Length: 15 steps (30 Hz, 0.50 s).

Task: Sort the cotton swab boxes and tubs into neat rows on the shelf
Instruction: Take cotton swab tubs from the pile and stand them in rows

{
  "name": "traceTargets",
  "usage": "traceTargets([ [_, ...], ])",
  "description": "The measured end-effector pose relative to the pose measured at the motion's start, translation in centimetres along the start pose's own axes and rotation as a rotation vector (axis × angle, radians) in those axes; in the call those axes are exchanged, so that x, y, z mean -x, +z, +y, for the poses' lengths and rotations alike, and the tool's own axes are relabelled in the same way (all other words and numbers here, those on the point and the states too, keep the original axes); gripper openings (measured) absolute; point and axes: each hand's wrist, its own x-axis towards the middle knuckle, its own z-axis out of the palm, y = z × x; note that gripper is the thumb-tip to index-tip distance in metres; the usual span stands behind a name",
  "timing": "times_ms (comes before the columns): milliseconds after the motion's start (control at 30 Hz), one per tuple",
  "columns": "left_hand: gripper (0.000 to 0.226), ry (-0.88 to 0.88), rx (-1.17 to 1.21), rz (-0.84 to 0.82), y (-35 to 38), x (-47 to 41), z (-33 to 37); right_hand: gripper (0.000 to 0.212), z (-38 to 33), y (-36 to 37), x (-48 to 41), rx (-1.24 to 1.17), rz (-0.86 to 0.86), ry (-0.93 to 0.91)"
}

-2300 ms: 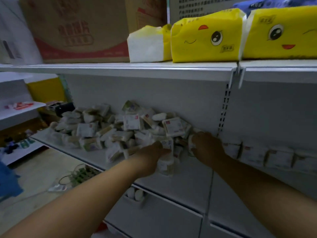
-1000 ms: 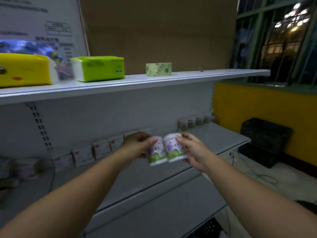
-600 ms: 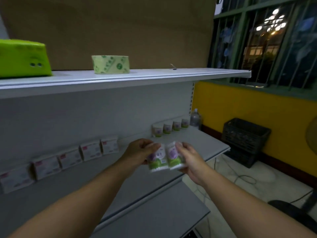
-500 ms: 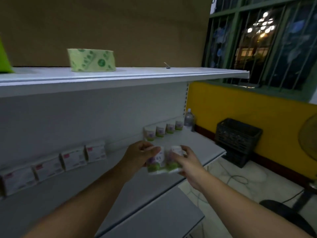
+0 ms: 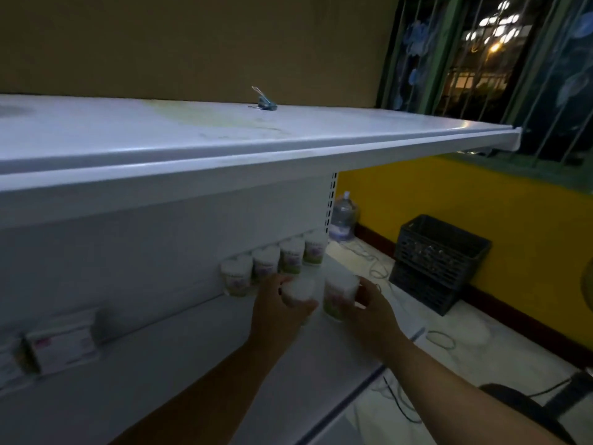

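Since the frame half a second back, both hands have gone forward and down with their tubs, up to the standing row.

Far left: boxes (image 5: 61,340) upright against the back panel, well apart from the work. The row of four tubs (image 5: 279,258) stands along the back, near the shelf's right end.

My left hand (image 5: 277,311) is curled round the left tub (image 5: 300,290), knuckles just beside the row's nearest tub. My right hand (image 5: 373,311) grips the right tub (image 5: 338,293) from its right side. Both tubs sit just in front of the row. Whether they touch the shelf (image 5: 160,380) I cannot tell; motion blur.

Risks, as I judge them:
- Left knuckles nudge the row and topple it in a chain.
- The right tub is released too near the shelf's end and drops to the floor (image 5: 465,348).
- An uneven release leaves a crooked second row.
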Motion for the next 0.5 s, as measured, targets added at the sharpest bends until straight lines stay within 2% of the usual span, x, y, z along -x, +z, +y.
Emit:
traceTargets([
  [267,0.054,0.142,-0.092,0.347,6.1,-3.0,-0.5,0.046,2.2,0.3,-8.7,0.019,-0.190,-0.174],
  [400,0.057,0.109,-0.033,0.516,8.2,-4.2,-0.4,0.054,3.2,0.2,-11.8,0.100,-0.316,-0.280],
  [500,0.058,0.089,-0.026,0.553,9.1,-4.6,-1.2,0.055,3.7,0.3,-13.0,0.085,-0.396,-0.304],
])
